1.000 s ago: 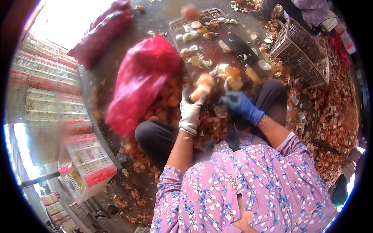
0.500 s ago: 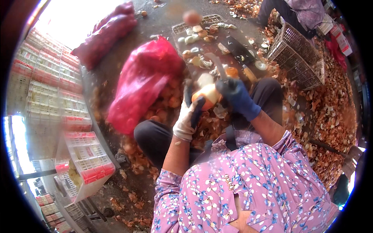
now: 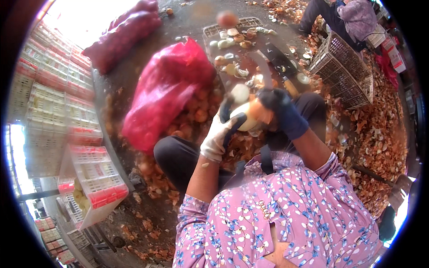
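Shifting slightly rightward, my blurred blue-gloved right hand (image 3: 285, 111) is meeting brown papery skin (image 3: 261, 111), its grip unclear; between hands, my white-gloved left hand (image 3: 220, 132) is gripping a pale round onion (image 3: 243, 120), partly bare.

The person sat low, left knee (image 3: 174, 156) and right knee (image 3: 314, 105) spread wide, both forearms reaching forward between them. I saw the left hand (image 3: 222, 131), gloved white with dark fingers, curled into a grip, its bare forearm (image 3: 202, 178) slanting up from the sleeve. The right hand (image 3: 282, 110), gloved blue and blurred at the fingers, was clenched close by, its arm angled inward.
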`<action>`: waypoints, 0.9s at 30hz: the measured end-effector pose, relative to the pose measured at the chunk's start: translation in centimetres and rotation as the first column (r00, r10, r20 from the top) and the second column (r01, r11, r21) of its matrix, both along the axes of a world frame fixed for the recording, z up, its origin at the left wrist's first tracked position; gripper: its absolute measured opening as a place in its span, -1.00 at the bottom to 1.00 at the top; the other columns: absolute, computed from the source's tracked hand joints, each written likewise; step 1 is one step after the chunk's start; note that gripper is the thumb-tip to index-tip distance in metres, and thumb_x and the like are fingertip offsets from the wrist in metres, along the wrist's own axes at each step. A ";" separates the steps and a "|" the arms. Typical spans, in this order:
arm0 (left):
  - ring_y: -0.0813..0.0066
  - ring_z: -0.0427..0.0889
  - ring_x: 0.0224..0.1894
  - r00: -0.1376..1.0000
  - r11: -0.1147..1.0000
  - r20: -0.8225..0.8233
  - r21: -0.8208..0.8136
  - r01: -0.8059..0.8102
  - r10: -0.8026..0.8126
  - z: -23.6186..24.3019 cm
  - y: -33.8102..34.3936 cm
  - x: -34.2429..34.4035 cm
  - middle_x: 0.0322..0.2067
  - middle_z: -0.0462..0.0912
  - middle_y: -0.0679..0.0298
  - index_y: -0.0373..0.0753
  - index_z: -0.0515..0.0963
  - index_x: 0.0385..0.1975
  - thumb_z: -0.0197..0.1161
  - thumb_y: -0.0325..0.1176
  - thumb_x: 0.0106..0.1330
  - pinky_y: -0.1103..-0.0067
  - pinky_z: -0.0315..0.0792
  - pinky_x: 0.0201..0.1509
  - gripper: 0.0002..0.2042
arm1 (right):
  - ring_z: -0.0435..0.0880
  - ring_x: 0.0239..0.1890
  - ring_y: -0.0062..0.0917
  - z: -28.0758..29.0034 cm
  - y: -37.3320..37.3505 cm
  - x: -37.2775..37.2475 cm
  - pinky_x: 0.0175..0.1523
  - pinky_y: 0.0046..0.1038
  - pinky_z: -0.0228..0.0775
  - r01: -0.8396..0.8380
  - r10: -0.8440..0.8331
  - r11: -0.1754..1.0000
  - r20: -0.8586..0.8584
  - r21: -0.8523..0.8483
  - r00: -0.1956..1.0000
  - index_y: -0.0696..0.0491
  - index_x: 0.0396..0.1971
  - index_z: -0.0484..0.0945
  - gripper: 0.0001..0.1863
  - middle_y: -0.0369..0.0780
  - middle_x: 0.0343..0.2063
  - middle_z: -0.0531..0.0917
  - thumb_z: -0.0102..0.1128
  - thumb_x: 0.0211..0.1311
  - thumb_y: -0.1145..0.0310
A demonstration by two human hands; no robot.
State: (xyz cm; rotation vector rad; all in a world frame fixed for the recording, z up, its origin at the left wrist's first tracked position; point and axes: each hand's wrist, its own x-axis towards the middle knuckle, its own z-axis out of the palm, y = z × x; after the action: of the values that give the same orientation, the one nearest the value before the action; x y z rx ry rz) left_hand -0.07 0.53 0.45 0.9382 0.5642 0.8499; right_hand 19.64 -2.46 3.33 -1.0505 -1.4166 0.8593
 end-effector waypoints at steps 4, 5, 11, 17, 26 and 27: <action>0.21 0.40 0.25 0.994 0.998 0.096 -0.048 0.048 -0.043 -1.0 0.3 0.3 0.21 0.36 0.08 -0.29 0.10 0.36 0.34 -0.07 0.15 0.35 0.41 0.23 -0.17 | 0.65 -0.30 -0.59 -1.1 -0.3 1.3 -0.13 -0.53 0.53 -0.272 0.016 0.916 -0.650 -0.295 0.759 0.09 -0.17 0.58 -0.74 -0.28 -0.31 0.65 0.14 0.29 0.22; 0.21 0.40 0.25 0.987 0.997 0.154 -0.059 0.047 -0.037 -1.2 0.1 0.3 0.21 0.36 0.08 -0.27 0.09 0.37 0.35 -0.06 0.14 0.34 0.41 0.23 -0.15 | 0.66 -0.29 -0.56 -1.3 -0.4 2.1 -0.12 -0.51 0.54 -0.414 -0.045 0.859 -0.849 -0.302 0.527 0.09 -0.16 0.57 -0.72 -0.26 -0.30 0.65 0.14 0.28 0.21; 0.16 0.35 0.29 0.914 0.991 0.404 -0.132 0.016 0.039 -1.1 -0.2 0.6 0.29 0.26 0.10 -0.16 0.07 0.40 0.42 -0.05 0.02 0.32 0.34 0.30 -0.06 | 0.66 -0.17 -0.41 -1.0 -1.0 3.8 -0.04 -0.35 0.56 -0.220 -0.096 0.951 -0.881 -0.219 0.464 0.08 -0.11 0.52 -0.67 -0.20 -0.24 0.65 0.12 0.29 0.15; 0.11 0.32 0.31 0.841 0.972 0.526 -0.236 0.005 0.123 1.1 -0.4 0.4 0.30 0.24 0.08 -0.11 0.05 0.41 0.40 -0.14 0.02 0.28 0.36 0.29 -0.08 | 0.65 -0.18 -0.38 -4.8 -1.0 5.7 -0.03 -0.37 0.54 -0.001 -0.001 0.999 0.067 0.039 0.998 0.15 0.03 0.44 -0.57 -0.18 -0.24 0.64 0.23 0.23 0.27; 0.08 0.43 0.22 0.960 0.989 0.248 -0.105 -0.104 0.127 0.0 -0.2 0.5 0.19 0.36 -0.02 -0.06 -0.07 0.45 0.40 -0.29 0.00 0.25 0.38 0.26 -0.01 | 0.52 -0.51 -0.69 -2.9 -0.3 0.2 -0.42 -0.56 0.39 -0.026 -0.074 0.897 -0.209 -0.441 0.975 0.11 -0.23 0.57 -0.61 -0.33 -0.50 0.59 0.11 0.35 0.04; 0.09 0.42 0.24 0.960 0.992 0.262 -0.094 -0.079 0.101 -0.4 -0.4 0.5 0.21 0.34 0.00 -0.05 -0.07 0.46 0.40 -0.34 0.00 0.26 0.38 0.26 -0.01 | 0.51 -0.51 -0.71 -1.5 0.1 -0.9 -0.43 -0.57 0.37 0.012 -0.108 0.888 -0.183 -0.459 0.977 0.11 -0.26 0.58 -0.63 -0.34 -0.52 0.58 0.12 0.35 0.06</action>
State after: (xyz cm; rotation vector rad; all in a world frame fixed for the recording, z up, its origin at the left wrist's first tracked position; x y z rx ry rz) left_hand 0.45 0.14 0.09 0.7116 0.4080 1.0091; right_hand 18.69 -2.41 1.85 -1.3064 -1.0221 1.2562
